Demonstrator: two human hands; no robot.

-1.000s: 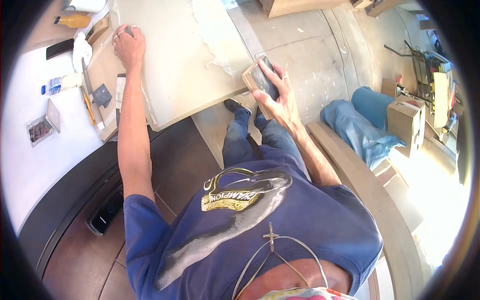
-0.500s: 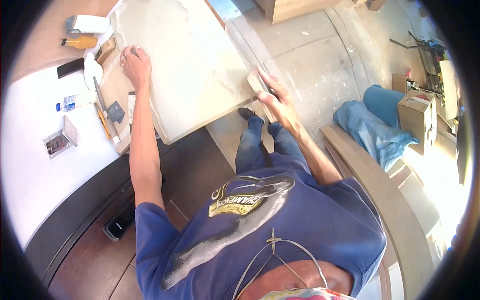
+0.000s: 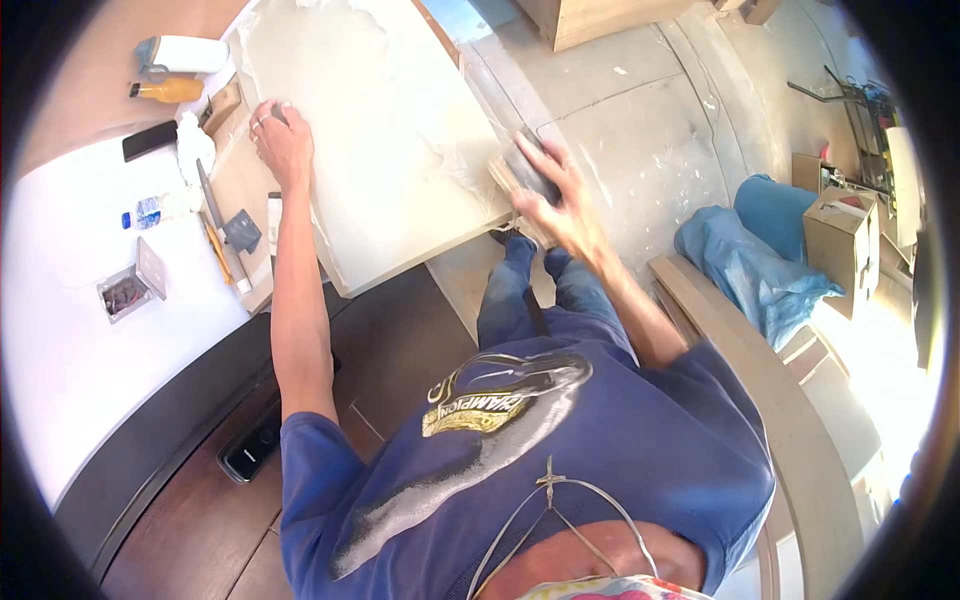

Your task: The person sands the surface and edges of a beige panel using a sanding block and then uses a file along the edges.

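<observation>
A large pale board point(image 3: 390, 150), whitish on top and patchy along its borders, lies flat in front of me. My left hand point(image 3: 283, 145) is closed at its left edge, fingers bent over the rim; a small dark patch between thumb and fingers cannot be made out. At the board's near right corner, my right hand point(image 3: 560, 198) is wrapped round a sanding block point(image 3: 537, 172), with a dark face and a light wooden side. Thumb and fingers press on opposite sides of this block, and its wooden side is against or just beside the board's edge.
Left of the board are a bottle of yellow liquid point(image 3: 168, 91), a black phone point(image 3: 150, 141), a water bottle point(image 3: 165, 210), a scraper point(image 3: 240, 231) and an open socket box point(image 3: 124, 294). To the right are a blue plastic sheet point(image 3: 745, 265), a cardboard box point(image 3: 838, 235) and long planks point(image 3: 745, 345).
The whole view has shifted slightly right and down. My right hand has turned the block a little, so more of its dark face shows. My left hand stays at the board's edge.
</observation>
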